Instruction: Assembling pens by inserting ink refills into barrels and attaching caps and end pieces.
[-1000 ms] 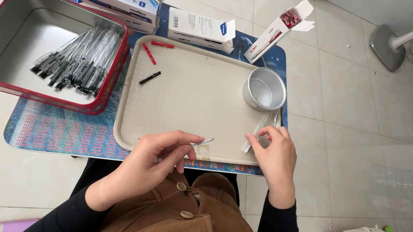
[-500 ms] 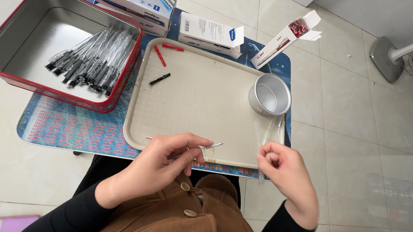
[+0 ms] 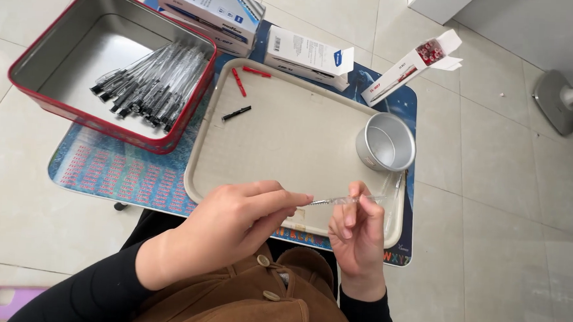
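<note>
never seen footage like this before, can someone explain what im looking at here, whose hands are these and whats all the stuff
There is no machine here. A person wears a camera on the head, so the one view looks down over their lap at their own two bare hands.

The left hand and right hand meet over the near edge of a beige tray. Between them they hold a thin clear pen tube with a metal tip pointing toward the left hand's fingertips.

On the tray stand a small silver cup, a black pen part and two red pen parts. Left of it sits a red tin holding a heap of black pens. White boxes lie behind the tray. Everything rests on a patterned blue mat over a tiled floor.
</note>
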